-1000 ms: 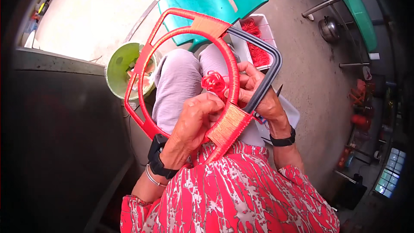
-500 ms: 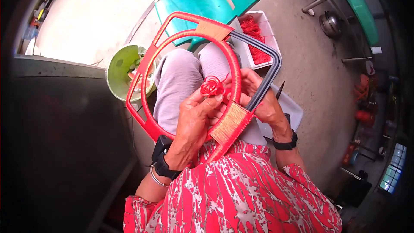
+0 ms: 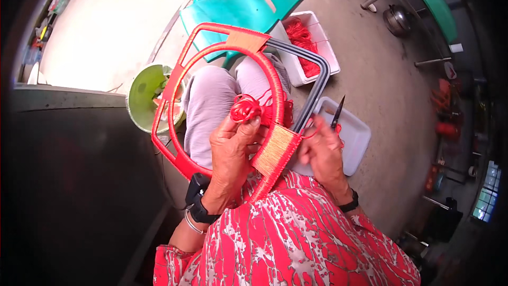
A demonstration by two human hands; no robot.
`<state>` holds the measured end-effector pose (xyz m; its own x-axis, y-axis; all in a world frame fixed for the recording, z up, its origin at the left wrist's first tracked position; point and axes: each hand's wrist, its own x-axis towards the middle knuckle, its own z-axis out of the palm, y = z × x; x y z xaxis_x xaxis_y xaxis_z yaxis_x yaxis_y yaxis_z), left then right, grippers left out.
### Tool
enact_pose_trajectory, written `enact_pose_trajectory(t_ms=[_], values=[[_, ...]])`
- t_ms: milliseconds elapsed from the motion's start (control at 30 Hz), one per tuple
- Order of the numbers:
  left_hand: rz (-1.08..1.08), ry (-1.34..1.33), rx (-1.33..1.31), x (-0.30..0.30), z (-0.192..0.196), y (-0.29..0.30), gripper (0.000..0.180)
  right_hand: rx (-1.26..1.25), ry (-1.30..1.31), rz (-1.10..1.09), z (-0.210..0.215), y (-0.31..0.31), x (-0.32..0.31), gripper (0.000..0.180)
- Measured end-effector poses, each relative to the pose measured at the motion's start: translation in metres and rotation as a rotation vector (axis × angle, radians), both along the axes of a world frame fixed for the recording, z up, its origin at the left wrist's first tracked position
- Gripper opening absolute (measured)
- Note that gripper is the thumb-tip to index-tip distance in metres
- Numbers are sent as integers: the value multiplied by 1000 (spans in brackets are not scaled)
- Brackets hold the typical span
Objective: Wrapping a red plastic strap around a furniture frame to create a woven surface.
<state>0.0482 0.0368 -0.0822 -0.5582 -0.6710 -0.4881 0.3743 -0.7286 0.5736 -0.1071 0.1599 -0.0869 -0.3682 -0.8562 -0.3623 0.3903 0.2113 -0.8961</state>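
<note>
A bundle of red cord (image 3: 246, 108) is pinched between the thumb and fingers of my left hand (image 3: 233, 145), inside the ring of a metal frame. The frame (image 3: 278, 151) lies tilted over my lap. Red cord wraps most of it, with bands of orange-tan winding, while its right-hand bars (image 3: 323, 79) show bare dark grey. My right hand (image 3: 325, 153), smeared by motion, is just outside the frame's lower right corner. A thin red strand runs from that corner to its fingertips, which look closed on it.
A white tray (image 3: 360, 151) and a dark pointed tool (image 3: 337, 114) are beside my right hand. Beyond stand a white box (image 3: 329, 55) of red cord and a green chair (image 3: 233, 10). A green bucket (image 3: 138, 103) with scraps is at left, near a dark panel (image 3: 79, 164).
My right hand has moved from behind the ring to outside the frame's lower right corner. The cord bundle, left hand and frame have shifted slightly left in view; more of the bundle shows.
</note>
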Motion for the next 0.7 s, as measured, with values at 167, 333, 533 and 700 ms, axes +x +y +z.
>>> enact_pose_trajectory(t_ms=[167,333,533,700], values=[[9,-36,-48,1,0,0,26,-364,876,-59,19,-33,-14,44],[-34,-148,-311,-3,3,3,33,-376,1394,478,62,-82,-12,53],[-32,-80,-269,-4,9,3,41,-463,1461,559,49,-101,-12,47],[49,-55,-79,1,-3,4,31,-346,711,211,32,-90,-5,29]])
